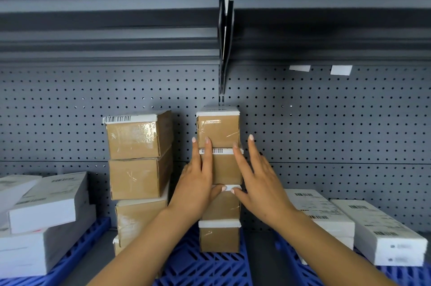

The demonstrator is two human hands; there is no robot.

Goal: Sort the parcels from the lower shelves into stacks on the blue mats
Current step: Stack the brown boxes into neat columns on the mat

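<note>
Pressing the barcode-labelled parcel stack (pixel 218 130), left grip (pixel 197 183) and right grip (pixel 258 180) lie flat, uncurled (label print unreadable).

left hand (pixel 198 178): fingers straight, pointing up | right hand (pixel 260 183): fingers straight, spread | thumbs nearly touching

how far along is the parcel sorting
Done: the wide brown stack stands built; left white stack and right white stack sit on blue mats. In hand: left hand and right hand press flat against the narrow brown stack, squaring it. Left: unclear, lower shelves are out of view.
</note>
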